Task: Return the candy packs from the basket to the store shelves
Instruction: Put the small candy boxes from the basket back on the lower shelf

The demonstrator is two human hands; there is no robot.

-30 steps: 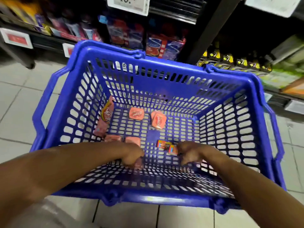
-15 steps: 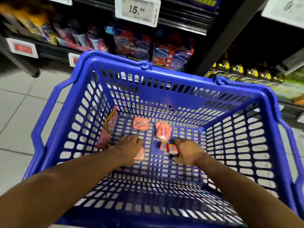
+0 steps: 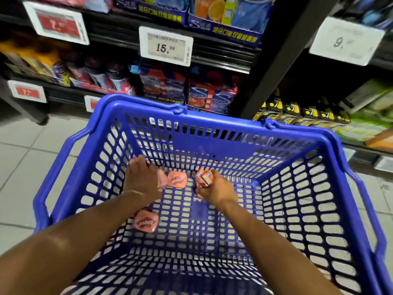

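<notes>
Light is even and fairly bright on the blue plastic lattice basket point(image 3: 223, 133) at centre frame, while the dark store shelves point(image 3: 223, 58) across the top sit in shadow. Wide-angle distortion bows the edges. The white price tag point(image 3: 345, 40) at upper right and the packs around it are smeared with blur.

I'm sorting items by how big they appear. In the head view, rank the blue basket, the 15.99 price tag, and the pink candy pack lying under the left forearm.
1. Blue basket, by far the largest.
2. 15.99 price tag.
3. Pink candy pack, the smallest.
</notes>
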